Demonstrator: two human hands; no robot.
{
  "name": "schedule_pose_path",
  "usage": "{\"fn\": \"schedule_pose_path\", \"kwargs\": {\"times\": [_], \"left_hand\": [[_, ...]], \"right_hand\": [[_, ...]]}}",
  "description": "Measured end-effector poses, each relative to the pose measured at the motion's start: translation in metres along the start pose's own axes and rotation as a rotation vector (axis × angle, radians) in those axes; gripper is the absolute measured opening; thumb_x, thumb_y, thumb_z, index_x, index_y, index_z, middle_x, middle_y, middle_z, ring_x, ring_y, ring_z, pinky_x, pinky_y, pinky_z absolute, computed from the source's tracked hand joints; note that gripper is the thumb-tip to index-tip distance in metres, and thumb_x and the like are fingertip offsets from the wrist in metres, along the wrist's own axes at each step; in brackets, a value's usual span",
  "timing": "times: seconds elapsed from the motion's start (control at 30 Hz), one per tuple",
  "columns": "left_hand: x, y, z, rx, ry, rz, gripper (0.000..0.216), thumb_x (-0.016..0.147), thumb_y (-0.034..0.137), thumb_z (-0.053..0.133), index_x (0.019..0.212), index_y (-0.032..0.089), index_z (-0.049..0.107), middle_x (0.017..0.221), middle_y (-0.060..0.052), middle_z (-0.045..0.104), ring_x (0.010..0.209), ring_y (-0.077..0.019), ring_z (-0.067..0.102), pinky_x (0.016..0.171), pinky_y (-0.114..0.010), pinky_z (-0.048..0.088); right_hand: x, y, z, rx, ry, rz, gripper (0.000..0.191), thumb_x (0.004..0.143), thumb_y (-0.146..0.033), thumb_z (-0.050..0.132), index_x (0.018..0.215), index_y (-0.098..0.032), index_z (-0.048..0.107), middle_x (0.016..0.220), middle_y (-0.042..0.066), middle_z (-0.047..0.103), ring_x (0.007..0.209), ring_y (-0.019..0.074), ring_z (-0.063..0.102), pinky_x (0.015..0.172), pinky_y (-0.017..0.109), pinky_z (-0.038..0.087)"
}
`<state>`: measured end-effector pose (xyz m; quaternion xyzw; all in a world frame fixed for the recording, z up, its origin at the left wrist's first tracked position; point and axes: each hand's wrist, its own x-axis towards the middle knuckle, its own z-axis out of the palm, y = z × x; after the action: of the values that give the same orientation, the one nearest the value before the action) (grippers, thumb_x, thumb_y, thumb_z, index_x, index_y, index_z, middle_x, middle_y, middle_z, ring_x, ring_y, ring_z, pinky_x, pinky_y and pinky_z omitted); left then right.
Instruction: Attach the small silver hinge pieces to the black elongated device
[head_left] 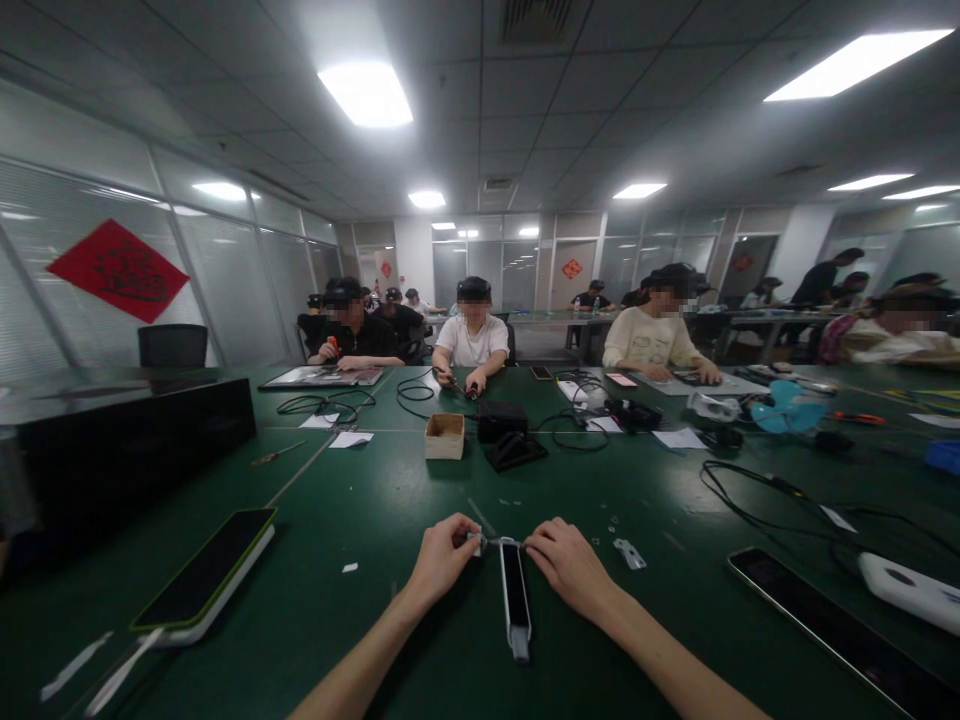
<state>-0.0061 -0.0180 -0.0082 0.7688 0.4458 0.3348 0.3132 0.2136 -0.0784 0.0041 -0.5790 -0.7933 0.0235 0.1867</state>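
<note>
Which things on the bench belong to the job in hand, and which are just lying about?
Likely the job:
- slim device between the hands
- small pale piece in the left hand

Apparently lying about:
- green-edged phone
- open box
- screwdriver
- blue fan

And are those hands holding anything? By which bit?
The left hand seems to pinch a small pale piece; by which part is unclear. Whether the right hand, beside the slim device, holds anything can't be told.
</note>
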Motion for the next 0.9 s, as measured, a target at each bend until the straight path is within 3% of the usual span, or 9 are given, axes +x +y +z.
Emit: {"fn": "schedule_pose_path", "kwargs": {"times": [0.37, 0.67, 0.9], "left_hand": [[0.0006, 0.0020, 0.0051, 0.001, 0.011, -0.029, 0.016, 0.078, 0.028, 0.056, 0.086, 0.016, 0.064, 0.070, 0.000, 0.066, 0.065, -0.0155, 0.063, 0.062, -0.024, 0.046], [0.0043, 0.0023, 0.0063, -0.020, 0.021, -0.062, 0.019, 0.080, 0.031, 0.055, 0.088, 0.016, 0.065, 0.079, -0.001, 0.069, 0.072, -0.0160, 0.065, 0.066, -0.025, 0.048], [0.0041, 0.0056, 0.0070, 0.089, -0.061, -0.042, 0.025, 0.083, 0.034, 0.050, 0.092, 0.016, 0.065, 0.080, -0.002, 0.069, 0.072, -0.0169, 0.063, 0.066, -0.026, 0.046]], "right_hand": [[-0.0002, 0.0046, 0.0052, -0.025, 0.031, -0.036, 0.027, 0.093, -0.022, 0.042, 0.100, -0.020, 0.068, 0.097, 0.007, 0.063, 0.090, 0.0197, 0.054, 0.075, 0.033, 0.044], [-0.0002, 0.0028, 0.0048, -0.005, 0.027, -0.020, 0.027, 0.093, -0.022, 0.042, 0.101, -0.021, 0.068, 0.097, 0.006, 0.063, 0.089, 0.0191, 0.054, 0.074, 0.032, 0.045], [0.0002, 0.0074, 0.0097, 0.013, 0.035, -0.037, 0.028, 0.094, -0.024, 0.040, 0.102, -0.021, 0.067, 0.099, 0.007, 0.063, 0.089, 0.0186, 0.055, 0.074, 0.032, 0.046]]}}
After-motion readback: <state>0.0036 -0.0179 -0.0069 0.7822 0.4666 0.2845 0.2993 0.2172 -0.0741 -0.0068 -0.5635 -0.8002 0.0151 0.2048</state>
